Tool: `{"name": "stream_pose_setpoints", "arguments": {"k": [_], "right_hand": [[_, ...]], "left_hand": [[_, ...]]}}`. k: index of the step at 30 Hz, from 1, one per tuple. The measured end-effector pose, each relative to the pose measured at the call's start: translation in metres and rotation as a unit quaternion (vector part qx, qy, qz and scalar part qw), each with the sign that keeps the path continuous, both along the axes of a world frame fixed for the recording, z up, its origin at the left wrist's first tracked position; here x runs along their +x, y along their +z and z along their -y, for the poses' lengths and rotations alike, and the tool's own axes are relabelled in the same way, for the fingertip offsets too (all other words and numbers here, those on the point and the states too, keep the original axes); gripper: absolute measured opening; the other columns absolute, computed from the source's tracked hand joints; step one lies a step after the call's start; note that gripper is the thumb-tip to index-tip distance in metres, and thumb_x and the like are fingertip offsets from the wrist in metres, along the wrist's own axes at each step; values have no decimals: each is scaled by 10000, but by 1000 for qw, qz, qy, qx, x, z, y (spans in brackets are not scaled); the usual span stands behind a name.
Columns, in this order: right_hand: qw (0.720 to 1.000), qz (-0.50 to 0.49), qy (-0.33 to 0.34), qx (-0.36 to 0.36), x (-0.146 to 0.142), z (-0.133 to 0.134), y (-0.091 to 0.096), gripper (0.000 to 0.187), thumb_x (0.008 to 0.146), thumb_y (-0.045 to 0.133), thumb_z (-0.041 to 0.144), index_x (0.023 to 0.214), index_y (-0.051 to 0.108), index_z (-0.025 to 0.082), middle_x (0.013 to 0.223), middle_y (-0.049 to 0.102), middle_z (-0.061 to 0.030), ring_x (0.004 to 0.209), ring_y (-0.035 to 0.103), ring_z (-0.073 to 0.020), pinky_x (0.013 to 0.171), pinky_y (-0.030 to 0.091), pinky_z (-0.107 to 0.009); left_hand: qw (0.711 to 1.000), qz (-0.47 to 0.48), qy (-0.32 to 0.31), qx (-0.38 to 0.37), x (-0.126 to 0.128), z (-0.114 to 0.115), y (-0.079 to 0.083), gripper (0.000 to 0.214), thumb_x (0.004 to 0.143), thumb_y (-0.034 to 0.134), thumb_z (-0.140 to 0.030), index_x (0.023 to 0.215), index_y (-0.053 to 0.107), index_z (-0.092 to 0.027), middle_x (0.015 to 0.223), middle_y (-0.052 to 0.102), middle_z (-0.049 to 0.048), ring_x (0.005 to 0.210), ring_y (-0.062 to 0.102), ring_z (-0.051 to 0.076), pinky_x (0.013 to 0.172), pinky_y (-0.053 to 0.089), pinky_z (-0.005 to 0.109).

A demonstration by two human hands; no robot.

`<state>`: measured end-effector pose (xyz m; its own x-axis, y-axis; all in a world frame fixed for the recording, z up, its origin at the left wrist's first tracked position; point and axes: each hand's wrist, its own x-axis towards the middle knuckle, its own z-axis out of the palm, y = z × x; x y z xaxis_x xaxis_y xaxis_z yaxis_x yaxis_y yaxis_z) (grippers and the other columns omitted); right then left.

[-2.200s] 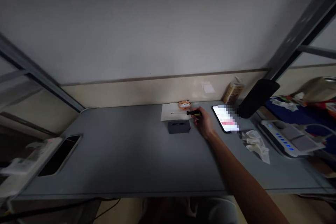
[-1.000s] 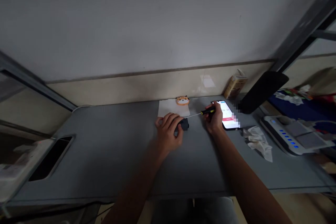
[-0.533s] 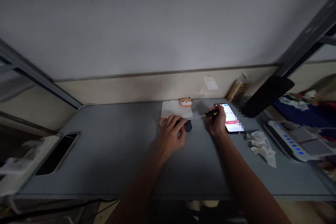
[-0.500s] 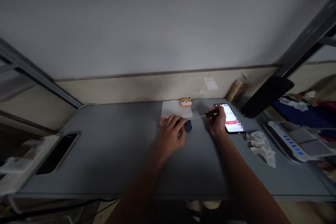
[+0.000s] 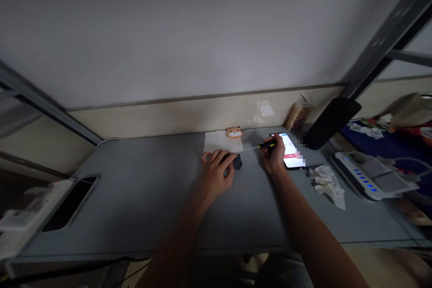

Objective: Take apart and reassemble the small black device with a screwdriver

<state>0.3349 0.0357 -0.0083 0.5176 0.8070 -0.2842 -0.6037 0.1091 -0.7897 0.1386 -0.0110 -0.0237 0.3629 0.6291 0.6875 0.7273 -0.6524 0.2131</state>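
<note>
the left hand (image 5: 216, 171) is clamped over a small black box (image 5: 238, 162), fingers curled across its top, apparently to keep it from sliding on the grey desk (image 5: 135, 207). the box sits just below the near right corner of the white paper sheet (image 5: 219, 141). right of the sheet, the right hand (image 5: 275, 155) is closed around the yellow-and-black handle of a slim screwdriver (image 5: 267, 145), its thin shaft held level and aimed toward the box, a grip that appears suited to fine control. the hands are apart, with the box between them. a lit smartphone (image 5: 290, 155) lies screen up under the right hand, further right of the sheet, placed where it can be read.
</note>
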Motion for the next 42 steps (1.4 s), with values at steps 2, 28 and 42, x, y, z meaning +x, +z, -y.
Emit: {"name": "stream_pose_setpoints", "arguments": {"k": [2,28,42], "right_hand": [[1000,-2,-5,3,1,0,-1,369,820,661,456,593,484,225,458,490,76,321,356,-51,290,217,-188],[1000,28,0,10,-10,11,6,454,807,689,587,602,495,232,448,505,77,327,375,-62,297,226,-202],[1000,17,-5,2,-9,28,5,442,797,702,572,595,538,214,482,558,62,350,413,-55,327,295,-176]], "left_hand": [[1000,-4,-8,-9,-2,0,1,325,928,517,-107,1122,723,-267,1059,770,38,1032,669,213,982,353,413],[874,342,-41,-342,-39,-40,-14,147,852,613,-352,799,646,-219,854,694,33,881,653,206,806,519,320],[835,324,-119,-429,-48,-37,-16,306,706,806,-317,959,668,-215,918,734,31,877,701,201,792,557,310]]}}
